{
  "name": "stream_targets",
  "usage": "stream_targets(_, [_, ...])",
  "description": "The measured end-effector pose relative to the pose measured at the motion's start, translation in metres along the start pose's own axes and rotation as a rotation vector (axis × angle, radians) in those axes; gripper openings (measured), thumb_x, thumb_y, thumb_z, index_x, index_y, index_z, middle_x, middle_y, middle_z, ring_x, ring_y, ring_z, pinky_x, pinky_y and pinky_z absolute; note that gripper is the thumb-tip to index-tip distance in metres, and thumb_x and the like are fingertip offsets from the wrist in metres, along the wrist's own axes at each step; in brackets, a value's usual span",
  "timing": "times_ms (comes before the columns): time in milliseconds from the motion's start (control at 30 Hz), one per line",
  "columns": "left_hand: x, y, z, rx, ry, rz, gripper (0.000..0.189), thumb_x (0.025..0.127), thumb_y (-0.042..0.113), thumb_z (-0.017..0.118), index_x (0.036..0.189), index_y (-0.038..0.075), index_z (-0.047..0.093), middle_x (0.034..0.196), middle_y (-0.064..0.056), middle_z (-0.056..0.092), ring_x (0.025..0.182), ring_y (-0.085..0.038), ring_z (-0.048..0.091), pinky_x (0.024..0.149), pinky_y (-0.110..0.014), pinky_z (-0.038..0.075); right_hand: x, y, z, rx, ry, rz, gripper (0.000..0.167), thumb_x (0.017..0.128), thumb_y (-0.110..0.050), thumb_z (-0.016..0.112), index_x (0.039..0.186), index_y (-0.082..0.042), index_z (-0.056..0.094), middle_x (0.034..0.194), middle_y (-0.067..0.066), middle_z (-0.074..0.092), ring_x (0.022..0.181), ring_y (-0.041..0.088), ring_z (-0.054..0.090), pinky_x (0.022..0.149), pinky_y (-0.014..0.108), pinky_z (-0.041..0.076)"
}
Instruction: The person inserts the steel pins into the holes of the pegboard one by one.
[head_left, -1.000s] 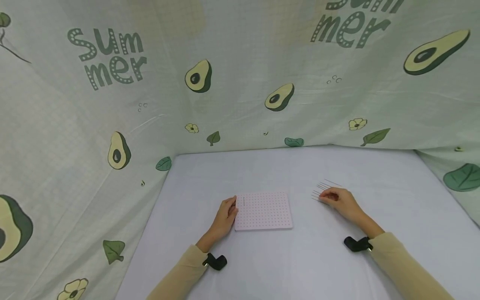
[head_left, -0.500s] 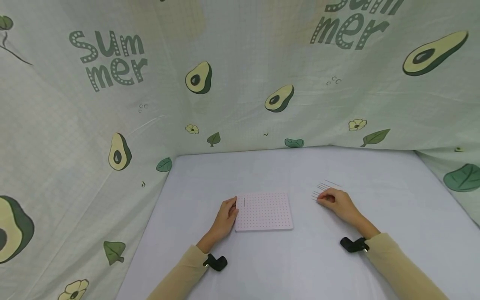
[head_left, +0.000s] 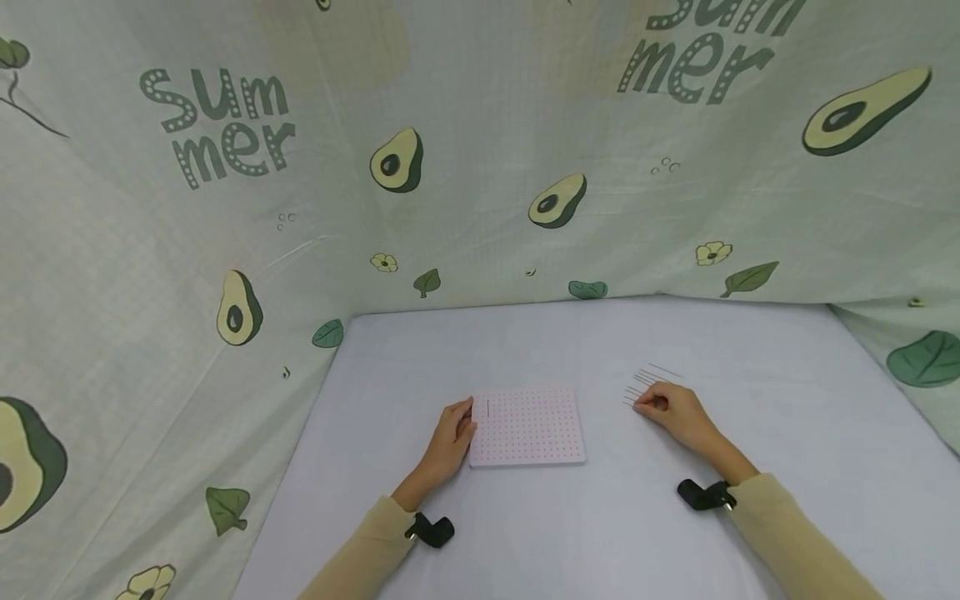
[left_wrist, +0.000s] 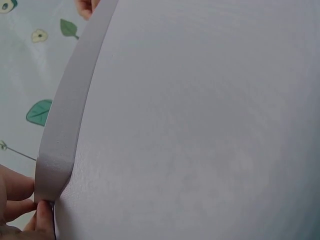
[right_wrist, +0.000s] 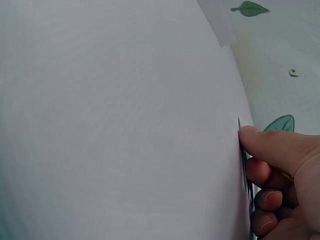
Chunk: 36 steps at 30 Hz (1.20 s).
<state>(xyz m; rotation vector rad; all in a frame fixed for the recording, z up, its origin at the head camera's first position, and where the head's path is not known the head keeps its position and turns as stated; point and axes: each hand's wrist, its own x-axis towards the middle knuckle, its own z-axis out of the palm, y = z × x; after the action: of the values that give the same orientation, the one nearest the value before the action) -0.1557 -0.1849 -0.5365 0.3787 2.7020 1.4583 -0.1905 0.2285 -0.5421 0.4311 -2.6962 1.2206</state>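
Note:
A pale pink board with rows of small holes [head_left: 528,429] lies flat on the table. My left hand [head_left: 447,440] grips its left edge; in the left wrist view the fingers and thumb meet at a corner of the board [left_wrist: 62,120]. Near the board's upper left, one thin dark stick [head_left: 488,408] stands up from the surface. To the right, my right hand [head_left: 678,417] is low over a row of thin dark sticks [head_left: 643,377]. Its thumb and index finger pinch one needle-like stick [right_wrist: 239,125] in the right wrist view; the hand partly hides the row.
A white cloth covers the table [head_left: 540,533]. Behind and at the sides hangs a pale curtain [head_left: 465,225] printed with avocados and leaves. Each wrist carries a small black camera, such as the one on the right wrist [head_left: 702,495].
My right hand has shifted slightly left and toward me, at the near end of the stick row. My left hand and the board have stayed put.

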Motion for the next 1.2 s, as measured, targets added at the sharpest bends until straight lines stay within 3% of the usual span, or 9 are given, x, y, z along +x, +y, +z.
stream_targets(367, [0.0, -0.001, 0.0, -0.011, 0.005, -0.009, 0.049, 0.106, 0.006, 0.046, 0.152, -0.004, 0.033, 0.144, -0.023, 0.038, 0.132, -0.031, 0.044, 0.111, -0.041, 0.039, -0.004, -0.003, 0.006, 0.017, 0.049, -0.087, 0.014, 0.084, 0.004, 0.075, 0.079, -0.004, 0.065, 0.07, -0.004, 0.052, 0.063, 0.005, 0.041, 0.051, 0.022, 0.035])
stream_targets(733, [-0.002, -0.002, 0.001, -0.02, 0.003, -0.011, 0.05, 0.105, 0.005, 0.047, 0.152, -0.004, 0.033, 0.143, -0.023, 0.039, 0.131, -0.031, 0.045, 0.111, -0.042, 0.039, -0.005, -0.003, 0.01, -0.024, 0.046, -0.152, 0.012, 0.085, 0.005, 0.073, 0.083, -0.003, 0.065, 0.075, -0.004, 0.05, 0.07, 0.007, 0.042, 0.056, 0.024, 0.036])
stream_targets(1200, [0.0, -0.003, 0.002, -0.011, 0.016, 0.022, 0.049, 0.105, 0.005, 0.047, 0.151, -0.005, 0.035, 0.143, -0.024, 0.039, 0.129, -0.033, 0.046, 0.109, -0.044, 0.041, -0.002, -0.012, 0.003, 0.043, 0.048, -0.15, 0.006, 0.097, 0.001, 0.062, 0.095, 0.006, 0.059, 0.083, 0.003, 0.055, 0.074, 0.007, 0.045, 0.06, 0.02, 0.04])
